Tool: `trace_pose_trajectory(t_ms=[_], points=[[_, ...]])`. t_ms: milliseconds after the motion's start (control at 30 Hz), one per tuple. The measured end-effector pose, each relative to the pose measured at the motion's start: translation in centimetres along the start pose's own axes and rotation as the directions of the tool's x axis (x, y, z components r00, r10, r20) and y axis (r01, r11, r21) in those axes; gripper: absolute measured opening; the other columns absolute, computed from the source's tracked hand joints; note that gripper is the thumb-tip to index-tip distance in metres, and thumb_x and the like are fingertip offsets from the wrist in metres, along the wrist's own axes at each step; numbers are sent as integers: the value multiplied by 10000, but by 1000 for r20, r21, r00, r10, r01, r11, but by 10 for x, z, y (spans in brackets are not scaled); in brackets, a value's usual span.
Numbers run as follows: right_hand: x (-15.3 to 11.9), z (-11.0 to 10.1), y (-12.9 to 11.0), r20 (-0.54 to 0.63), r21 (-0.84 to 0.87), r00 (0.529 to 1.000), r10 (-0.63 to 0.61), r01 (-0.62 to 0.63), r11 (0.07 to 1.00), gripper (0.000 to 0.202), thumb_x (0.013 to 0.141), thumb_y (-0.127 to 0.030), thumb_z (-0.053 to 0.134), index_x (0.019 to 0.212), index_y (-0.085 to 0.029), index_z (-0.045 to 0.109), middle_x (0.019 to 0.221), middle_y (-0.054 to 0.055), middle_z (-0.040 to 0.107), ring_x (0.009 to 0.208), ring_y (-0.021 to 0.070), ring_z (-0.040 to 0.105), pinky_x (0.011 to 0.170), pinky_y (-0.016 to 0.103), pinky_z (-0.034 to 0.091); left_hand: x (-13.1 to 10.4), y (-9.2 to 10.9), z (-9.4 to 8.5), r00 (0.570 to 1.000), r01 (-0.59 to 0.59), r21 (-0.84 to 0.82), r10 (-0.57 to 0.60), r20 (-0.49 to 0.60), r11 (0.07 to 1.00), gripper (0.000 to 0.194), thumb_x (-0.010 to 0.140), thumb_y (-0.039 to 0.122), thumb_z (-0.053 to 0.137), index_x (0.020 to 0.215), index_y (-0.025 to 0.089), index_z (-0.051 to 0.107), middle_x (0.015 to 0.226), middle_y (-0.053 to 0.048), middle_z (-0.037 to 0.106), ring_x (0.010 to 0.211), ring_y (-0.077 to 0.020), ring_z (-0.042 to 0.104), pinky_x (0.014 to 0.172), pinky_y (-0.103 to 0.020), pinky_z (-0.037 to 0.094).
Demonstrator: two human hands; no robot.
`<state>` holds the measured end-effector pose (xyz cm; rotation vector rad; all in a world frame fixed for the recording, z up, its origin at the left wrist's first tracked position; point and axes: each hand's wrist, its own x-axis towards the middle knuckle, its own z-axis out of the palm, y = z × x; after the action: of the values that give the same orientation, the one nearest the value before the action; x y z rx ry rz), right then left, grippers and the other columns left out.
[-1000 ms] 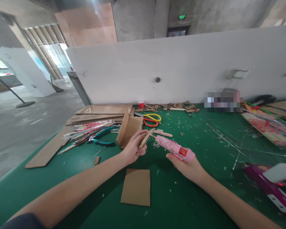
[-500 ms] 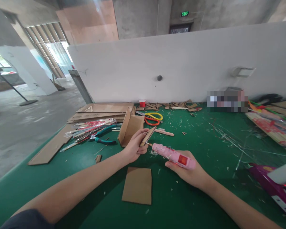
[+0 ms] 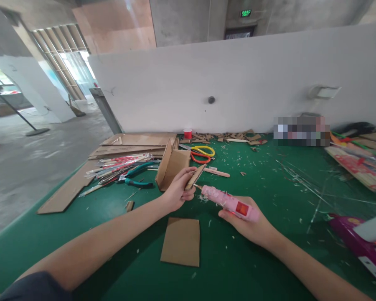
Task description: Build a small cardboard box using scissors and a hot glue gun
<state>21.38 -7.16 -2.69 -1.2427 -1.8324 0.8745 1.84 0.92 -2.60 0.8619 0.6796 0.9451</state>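
The small cardboard piece (image 3: 194, 177) is above the middle of the green desk (image 3: 253, 271), tilted, in the left hand (image 3: 177, 196). The grip of this hand is narrow, with the fingers closed around the piece. The right hand (image 3: 253, 223) has its grip wrapped around a pink hot-glue gun (image 3: 227, 202). The nozzle points to the lower edge of the piece; I cannot tell if it touches. Nearer to the person, a square cardboard sheet (image 3: 181, 242) lies flat. Just behind the left hand stands an open cardboard form (image 3: 178, 164), and beside it are scissors (image 3: 203, 149) with yellow and orange handles. To the left lie teal-handled pliers (image 3: 139, 184), near a bundle of wrapped sticks (image 3: 120, 166). Farther back there is a red spool (image 3: 187, 134) beside cardboard scraps (image 3: 236, 137).
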Motion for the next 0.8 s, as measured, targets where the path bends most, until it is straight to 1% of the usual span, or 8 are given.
trace_pose_trajectory(t_ms=[267,367,433,500,567,633,700,800], points=[[-1,-1,-2,99,-6,995,-35,35,999,373,809,-416,582,588,-188,386,548,-45,378,496,66,305,432,202,243,1,-1,-2,1000,-9,22,9,-17,1000,317,789,346,638,1059,231,519,555,92,367,332,-5,217,335,-126,123],[-3,-2,3,34,75,999,-10,8,997,360,796,-432,595,585,-186,437,516,-49,391,460,63,321,406,196,273,1,-2,-3,1000,-9,20,8,16,1000,331,791,344,633,1079,232,515,566,90,385,331,-4,206,339,-134,123],[-3,-5,11,-30,168,999,24,-19,986,327,803,-475,583,667,-182,532,520,-44,431,435,70,375,406,208,335,1,-2,-3,1000,-11,29,10,29,1000,361,795,336,619,1122,235,507,585,80,419,338,-10,223,342,-142,134],[-2,-9,19,-96,274,994,53,-24,961,345,819,-515,557,836,-173,601,581,-27,500,416,77,425,422,239,395,1,-3,-2,1000,2,58,-1,-8,998,395,788,314,606,1160,231,505,639,51,477,382,-33,326,352,-149,179],[1,-15,26,-161,368,986,52,11,930,370,838,-517,540,962,-174,601,652,-17,537,388,69,429,424,262,415,0,-2,0,999,10,125,-5,-42,992,395,778,284,588,1161,216,518,726,16,529,468,-62,428,370,-158,236],[4,-24,30,-218,421,975,34,63,905,340,852,-493,537,973,-179,591,689,-15,546,369,58,418,414,267,409,-3,2,3,998,-54,262,63,-28,964,362,784,266,573,1137,196,531,800,-5,556,539,-80,469,401,-170,289],[6,-32,31,-280,428,959,39,88,900,314,857,-479,540,949,-182,583,673,-19,540,367,60,423,410,268,401,-6,10,7,975,-207,428,222,14,880,321,794,259,579,1102,185,530,874,-23,581,631,-101,512,484,-185,369],[5,-39,25,-356,387,932,71,77,919,312,847,-493,554,913,-188,568,575,-37,508,376,85,440,430,280,416,-11,24,10,876,-408,611,480,51,679,230,777,238,620,989,188,547,923,-35,599,798,-145,548,664,-220,418]])
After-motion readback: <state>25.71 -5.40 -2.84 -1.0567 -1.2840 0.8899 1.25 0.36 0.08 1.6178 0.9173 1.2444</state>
